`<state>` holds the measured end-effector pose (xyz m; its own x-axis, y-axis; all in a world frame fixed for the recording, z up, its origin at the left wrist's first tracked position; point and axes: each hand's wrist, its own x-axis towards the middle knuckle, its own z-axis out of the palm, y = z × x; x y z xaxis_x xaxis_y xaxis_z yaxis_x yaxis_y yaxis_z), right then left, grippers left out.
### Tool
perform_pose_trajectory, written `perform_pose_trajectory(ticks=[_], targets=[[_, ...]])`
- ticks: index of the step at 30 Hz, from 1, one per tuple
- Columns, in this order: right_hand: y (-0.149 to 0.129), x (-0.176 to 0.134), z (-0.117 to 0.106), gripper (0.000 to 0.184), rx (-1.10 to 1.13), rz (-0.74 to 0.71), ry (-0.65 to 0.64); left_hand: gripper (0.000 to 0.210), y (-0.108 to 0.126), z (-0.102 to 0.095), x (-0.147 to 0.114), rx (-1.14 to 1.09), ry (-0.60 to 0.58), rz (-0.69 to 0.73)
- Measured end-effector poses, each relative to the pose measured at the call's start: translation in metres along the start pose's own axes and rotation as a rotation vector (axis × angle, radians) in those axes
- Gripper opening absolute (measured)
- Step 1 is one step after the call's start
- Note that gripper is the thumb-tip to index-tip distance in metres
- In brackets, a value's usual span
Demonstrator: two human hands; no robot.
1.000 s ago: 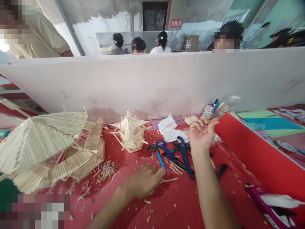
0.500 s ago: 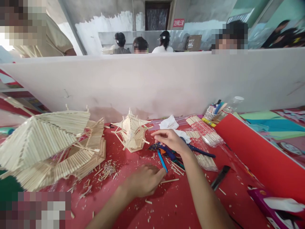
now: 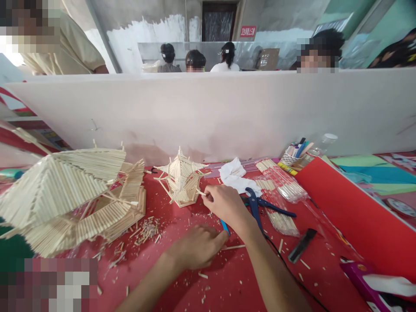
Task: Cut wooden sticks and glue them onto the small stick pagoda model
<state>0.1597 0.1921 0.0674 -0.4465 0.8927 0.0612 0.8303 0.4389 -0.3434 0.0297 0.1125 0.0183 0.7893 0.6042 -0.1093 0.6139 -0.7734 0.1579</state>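
Observation:
A small pagoda-like model of thin wooden sticks [image 3: 180, 182] stands on the red tabletop [image 3: 182, 286]. My right hand [image 3: 227, 208] is beside it, thumb and forefinger pinched at the tip of a short wooden stick [image 3: 200, 192] jutting from its right side. Lower down, my left hand [image 3: 198, 247] rests on the table with fingers curled; whatever lies under them is hidden. A blue strip [image 3: 225, 227] reaches toward its thumb, partly behind my right wrist. Dark-blue-handled pliers [image 3: 255, 208] lie right of my right hand, which covers part of them.
A larger stick-built model [image 3: 65, 190] fills the left side. Stick scraps [image 3: 147, 229] are scattered nearby. Bagged sticks [image 3: 282, 180], white tissue [image 3: 235, 171], a black blade-like piece [image 3: 302, 245], a pen cup [image 3: 290, 157] and a red board [image 3: 357, 208] occupy the right. A white partition [image 3: 208, 112] stands behind.
My right hand has moved left and down from above the pliers to the small model's jutting stick, its fingers closing. My left hand stays nearly in place. The view has shifted slightly.

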Motion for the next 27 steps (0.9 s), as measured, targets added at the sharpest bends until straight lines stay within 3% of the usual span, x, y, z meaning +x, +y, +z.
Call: perform_pose_trajectory(ticks=[7, 12, 18, 21, 24, 27], targets=[[-0.007, -0.008, -0.007, 0.020, -0.150, -0.002, -0.052, 0.027, 0.000, 0.000, 0.000, -0.003, -0.012, -0.007], [-0.002, -0.013, -0.017, 0.022, -0.094, -0.009, -0.089, 0.022, 0.000, 0.002, 0.000, -0.013, 0.019, -0.009], [0.016, -0.014, -0.024, 0.019, 0.020, 0.007, -0.007, 0.024, 0.000, -0.003, 0.000, -0.020, -0.005, -0.020], [0.025, -0.018, -0.034, 0.019, 0.173, -0.114, -0.045, 0.026, 0.001, -0.007, 0.000, -0.022, -0.031, -0.026], [0.031, -0.025, -0.045, 0.018, 0.432, -0.356, -0.175, 0.024, 0.002, -0.009, 0.000, -0.033, -0.040, -0.020], [0.039, -0.027, -0.047, 0.017, 0.753, -0.480, -0.105, 0.022, 0.002, -0.008, 0.000, -0.039, -0.035, -0.020]])
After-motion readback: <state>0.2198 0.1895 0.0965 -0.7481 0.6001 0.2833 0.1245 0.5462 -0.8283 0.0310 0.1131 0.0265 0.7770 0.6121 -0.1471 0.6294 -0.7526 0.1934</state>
